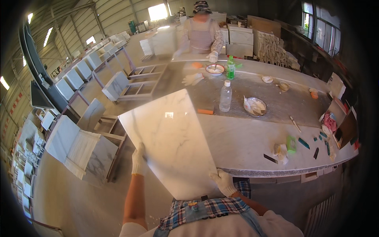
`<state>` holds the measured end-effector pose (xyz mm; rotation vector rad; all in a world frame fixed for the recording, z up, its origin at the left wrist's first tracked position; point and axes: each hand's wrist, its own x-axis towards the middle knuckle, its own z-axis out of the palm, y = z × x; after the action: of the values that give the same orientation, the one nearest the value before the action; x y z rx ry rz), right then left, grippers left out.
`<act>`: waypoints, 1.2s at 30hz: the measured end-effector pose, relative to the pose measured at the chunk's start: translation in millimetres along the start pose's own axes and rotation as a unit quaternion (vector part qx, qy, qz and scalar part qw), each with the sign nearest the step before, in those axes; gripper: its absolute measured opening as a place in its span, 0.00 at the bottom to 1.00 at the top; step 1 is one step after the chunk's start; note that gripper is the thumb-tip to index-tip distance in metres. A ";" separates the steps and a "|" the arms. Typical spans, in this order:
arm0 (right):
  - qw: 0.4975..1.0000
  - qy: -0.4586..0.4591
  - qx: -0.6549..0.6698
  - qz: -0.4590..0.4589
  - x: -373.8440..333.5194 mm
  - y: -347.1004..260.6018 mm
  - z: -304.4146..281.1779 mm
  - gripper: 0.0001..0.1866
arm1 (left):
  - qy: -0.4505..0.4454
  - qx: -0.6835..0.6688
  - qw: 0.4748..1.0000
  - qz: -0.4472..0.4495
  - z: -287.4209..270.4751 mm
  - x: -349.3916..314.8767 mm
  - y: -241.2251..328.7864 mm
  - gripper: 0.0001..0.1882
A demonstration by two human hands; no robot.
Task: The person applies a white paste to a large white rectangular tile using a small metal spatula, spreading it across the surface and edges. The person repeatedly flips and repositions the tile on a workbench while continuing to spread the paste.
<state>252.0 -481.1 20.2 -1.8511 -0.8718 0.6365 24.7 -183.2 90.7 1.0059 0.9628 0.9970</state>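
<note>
A large polished slab of white marble [169, 134] with grey veins is held tilted in front of my body. Its lower edge reaches my plaid apron, and its right side is beside the worktable's edge. My left hand [138, 160], in a white knit glove, grips the slab's left edge. On the opposite edge, my gloved right hand [224, 182] is closed around the lower right side. The fingers under the slab are hidden. A small orange block [205, 111] lies on the table just past the slab's right edge.
The worktable [244, 146] carries a clear bottle [226, 96], a green bottle [231, 68], a metal bowl of white paste [256, 106] and a green block [291, 144]. Across it stands a co-worker [202, 33]. Stacked marble slabs [81, 146] rest on a rack at my left.
</note>
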 end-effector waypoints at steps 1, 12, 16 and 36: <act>1.000 0.003 0.002 -0.016 0.5 0.8 -1.1 0.18 | 0.006 0.011 1.000 0.019 1.4 2.3 -3.6 0.27; 0.996 -0.041 -0.081 -0.025 24.4 -21.4 -22.6 0.21 | 0.032 0.091 0.995 -0.014 -3.6 24.4 -13.1 0.31; 0.994 -0.040 -0.099 -0.023 35.6 -28.4 -24.2 0.23 | 0.058 0.100 0.993 0.020 6.9 29.7 -19.1 0.26; 0.985 0.018 -0.119 -0.127 54.2 -22.7 -12.3 0.19 | 0.268 0.576 0.723 0.271 33.2 39.7 13.0 0.31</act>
<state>287.4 -438.4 43.0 -1.9115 -1.1783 0.3501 63.5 -149.4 104.6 2.2053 1.9530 1.1731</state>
